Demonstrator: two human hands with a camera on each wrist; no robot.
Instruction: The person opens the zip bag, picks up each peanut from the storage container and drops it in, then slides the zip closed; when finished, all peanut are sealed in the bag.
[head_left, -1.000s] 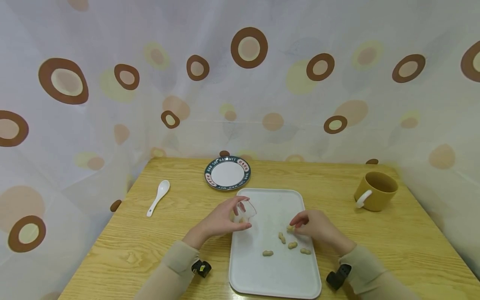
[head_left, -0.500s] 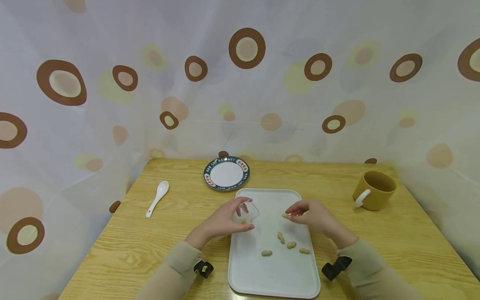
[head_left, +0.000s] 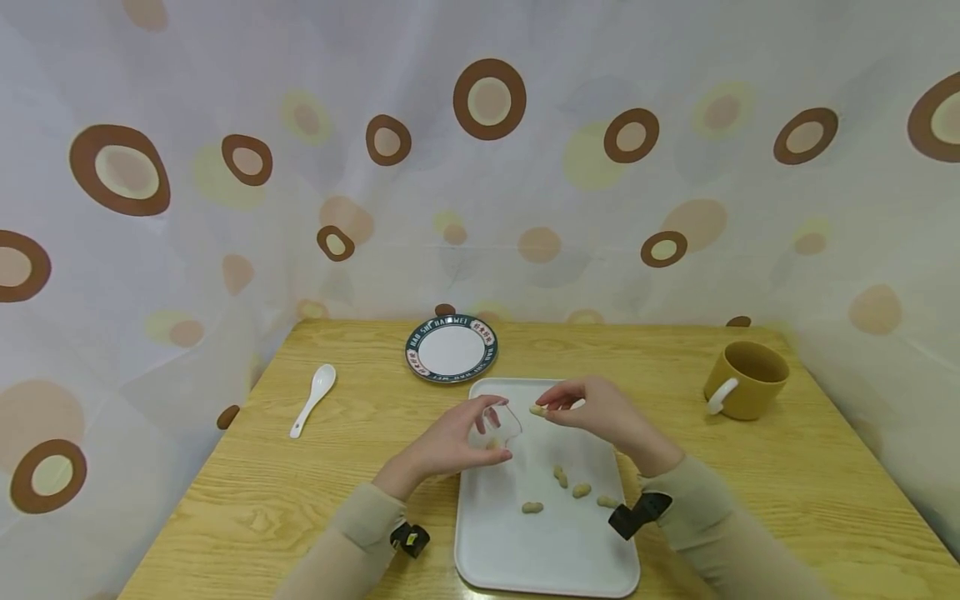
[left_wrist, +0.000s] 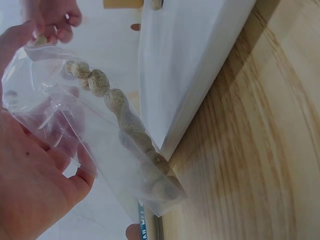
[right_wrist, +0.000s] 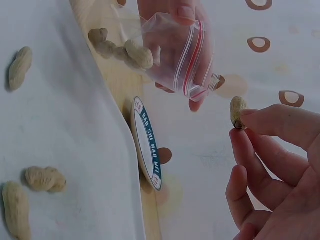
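My left hand (head_left: 457,437) grips a clear zip-lock bag (right_wrist: 180,60) with red lines along its mouth, holding it open above the tray's left side. Several peanuts (left_wrist: 116,102) in their shells lie along the bag's lower side, seen through the plastic. Between thumb and fingertips my right hand (head_left: 600,412) pinches one peanut (right_wrist: 237,112), a short way right of the bag's mouth. Below the hands, several loose peanuts (head_left: 532,507) rest on the white tray (head_left: 547,550).
A green-rimmed plate (head_left: 452,348) sits behind the tray. On the left lies a white spoon (head_left: 312,400); a mustard-yellow mug (head_left: 747,380) with a white handle stands at the right. A spotted curtain (head_left: 480,192) hangs beyond the wooden table (head_left: 247,500).
My right hand has lifted the peanut off the tray and carried it up and left toward the bag's mouth. The left hand holds the bag in nearly the same place.
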